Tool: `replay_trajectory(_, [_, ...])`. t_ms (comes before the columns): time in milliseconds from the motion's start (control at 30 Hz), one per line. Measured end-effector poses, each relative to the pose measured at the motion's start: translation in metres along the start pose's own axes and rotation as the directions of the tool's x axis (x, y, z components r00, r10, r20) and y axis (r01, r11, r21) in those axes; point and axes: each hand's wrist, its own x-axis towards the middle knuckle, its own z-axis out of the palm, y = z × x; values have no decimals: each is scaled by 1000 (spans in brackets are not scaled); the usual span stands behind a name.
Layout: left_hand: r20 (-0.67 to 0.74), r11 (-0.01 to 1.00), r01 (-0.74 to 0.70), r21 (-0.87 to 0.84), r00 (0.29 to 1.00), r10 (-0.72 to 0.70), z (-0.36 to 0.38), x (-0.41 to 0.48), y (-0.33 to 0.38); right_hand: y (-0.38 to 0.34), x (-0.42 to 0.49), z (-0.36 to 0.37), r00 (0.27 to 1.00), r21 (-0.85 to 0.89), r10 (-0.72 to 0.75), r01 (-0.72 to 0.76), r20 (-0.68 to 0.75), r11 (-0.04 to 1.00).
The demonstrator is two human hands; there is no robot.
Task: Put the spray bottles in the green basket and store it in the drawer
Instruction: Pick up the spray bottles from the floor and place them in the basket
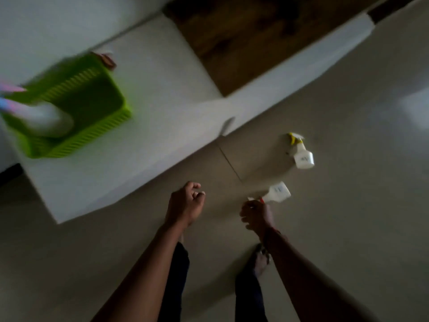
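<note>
A green slatted basket (92, 117) sits on top of a white cabinet (144, 126) at the left, with a white bottle with a pink top (46, 119) lying in it. My right hand (256, 216) grips the red-trigger head of a white spray bottle (278, 192) above the floor. A second white spray bottle with a yellow trigger (301, 152) lies on the floor further right. Beside the cabinet's front, my left hand (185, 203) hangs empty with the fingers loosely curled. The view is blurred.
An open drawer with a brown wooden bottom (255, 43) extends from the cabinet at the top. A small brown object (108, 60) lies behind the basket. Beige floor tiles (348, 228) spread to the right. My legs and feet (260, 263) are below.
</note>
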Motion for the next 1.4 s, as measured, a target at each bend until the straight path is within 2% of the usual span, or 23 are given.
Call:
replay_trajectory(100, [112,995,-3,97,994,-8,71,2,-3,66,29,-40,996,-101,83,-85,-26,991])
replay_trajectory(200, [170,984,-2,177,985,-29,137,16,-11,117,73,-69,999,-412,36,-37,-12,910])
replay_trajectory(267, [211,982,6,189,976,-47,181,31,-23,144,106,-82,998,-625,-53,62,33,778])
replay_trajectory(333, [252,977,11,213,966,-65,218,47,-39,165,141,-87,982,-752,-162,178,96,634])
replay_trajectory(433, [282,963,11,270,955,-90,255,68,-64,183,190,-85,924,-904,-316,311,215,293])
replay_trajectory(500, [293,953,11,302,951,-104,273,82,-79,188,223,-80,889,-934,-376,330,261,133])
replay_trajectory(600, [288,944,11,331,951,-112,289,105,-96,190,267,-70,856,-947,-414,318,309,-50])
replay_trajectory(867, [210,956,39,291,972,-103,319,161,-109,198,345,-52,901,-949,-312,256,303,-182])
replay_trajectory(1100, [211,947,53,315,970,-125,324,172,-119,200,369,-50,901,-949,-305,265,308,-173])
replay_trajectory(1167, [210,946,89,313,965,-160,320,169,-122,199,363,-52,893,-954,-337,288,298,-83])
replay_trajectory(1233, [196,945,138,298,960,-202,312,163,-122,193,349,-52,892,-939,-406,292,200,179])
replay_trajectory(1300, [175,942,219,254,948,-267,299,154,-122,178,326,-51,907,-820,-416,286,64,497])
replay_trajectory(1367, [170,939,303,159,929,-329,282,143,-118,157,300,-51,931,-574,-364,281,-32,769])
replay_trajectory(1400, [166,936,336,102,922,-349,271,139,-115,143,285,-51,941,-418,-334,284,-52,863])
